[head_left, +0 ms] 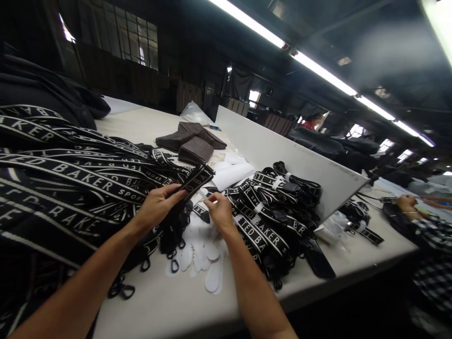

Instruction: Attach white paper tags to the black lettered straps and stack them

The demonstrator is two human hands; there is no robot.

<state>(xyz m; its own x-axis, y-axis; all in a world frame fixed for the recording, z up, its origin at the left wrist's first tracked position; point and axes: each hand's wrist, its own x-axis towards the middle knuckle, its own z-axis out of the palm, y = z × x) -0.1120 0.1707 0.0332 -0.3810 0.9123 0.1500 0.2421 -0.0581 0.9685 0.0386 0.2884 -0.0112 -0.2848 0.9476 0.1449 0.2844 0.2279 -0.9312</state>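
Observation:
My left hand (160,203) is wrapped round a folded black strap (198,180) with white lettering, thumb on top. Just right of it, my right hand (219,209) is closed in a pinch over the white pieces; what its fingertips hold is too small to name. A big heap of loose lettered straps (88,183) fills the left side. Bundled straps with white bands (261,226) lie right of my right hand. White rounded paper pieces (213,277) are spread on the table below my hands.
Dark grey fabric pouches (197,141) and a clear plastic bag (194,113) lie farther back on the table (169,301). A low white partition (282,150) runs behind the bundles. At the far right, a person in a checked sleeve (434,235) has a hand on a strap.

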